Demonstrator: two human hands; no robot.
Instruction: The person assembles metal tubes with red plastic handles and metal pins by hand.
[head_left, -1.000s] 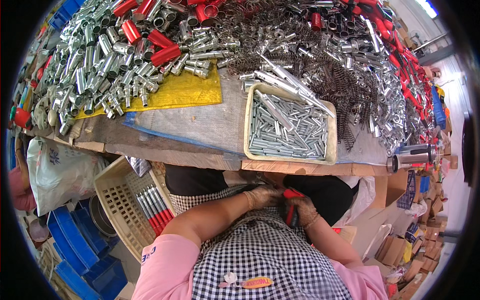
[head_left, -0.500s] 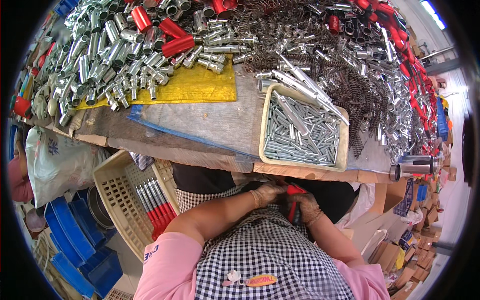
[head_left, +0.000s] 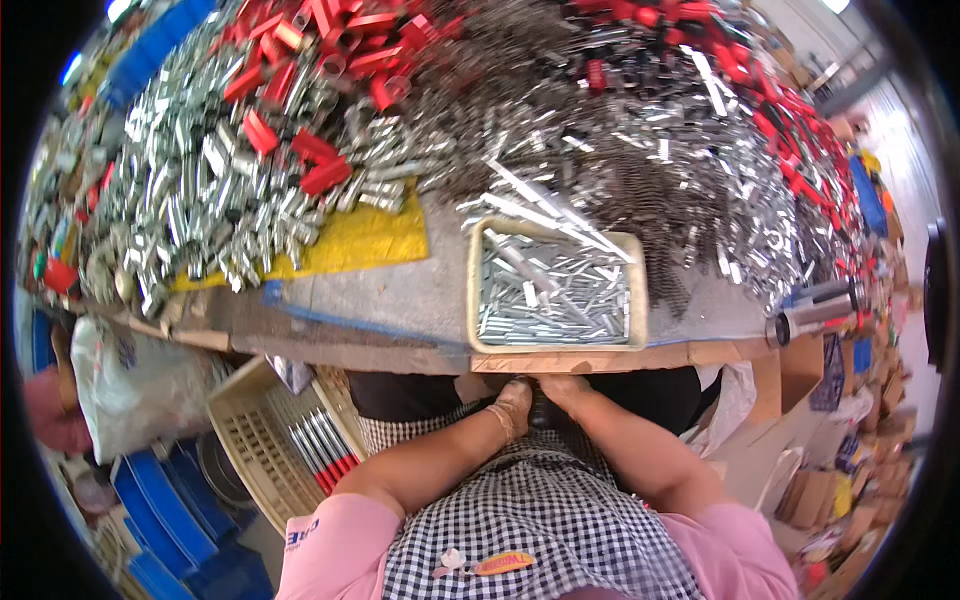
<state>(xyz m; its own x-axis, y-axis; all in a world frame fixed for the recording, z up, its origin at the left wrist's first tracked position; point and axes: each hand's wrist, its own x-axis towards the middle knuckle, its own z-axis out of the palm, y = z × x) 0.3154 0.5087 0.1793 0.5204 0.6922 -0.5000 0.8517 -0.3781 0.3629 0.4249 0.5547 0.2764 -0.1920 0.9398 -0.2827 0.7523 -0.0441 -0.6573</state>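
Observation:
My left hand (head_left: 513, 406) is in my lap below the table's front edge, its fingers curled. What it grips is hidden. Close beside it, my right hand (head_left: 564, 390) reaches in under the same edge, with its fingers mostly out of sight and blurred. A dark, handle-like piece (head_left: 541, 410) shows between the two hands; I cannot tell which one holds it. Just above them on the table, a cream tray (head_left: 474, 290) holds many thin metal pins (head_left: 550, 318). Longer silver tubes (head_left: 545, 200) lie across its far rim.
Heaps of silver metal fittings (head_left: 200, 190), red sleeves (head_left: 320, 177) and dark springs (head_left: 650, 210) cover the table. A yellow sheet (head_left: 375, 235) lies under some fittings. At lower left stand a cream crate (head_left: 245, 420) with red-handled tools (head_left: 322, 455) and blue bins (head_left: 165, 515).
The view has shifted, so the table sits lower and more to the left. My right hand has moved up to the table edge beside the left. The red-and-black tool it held no longer shows red.

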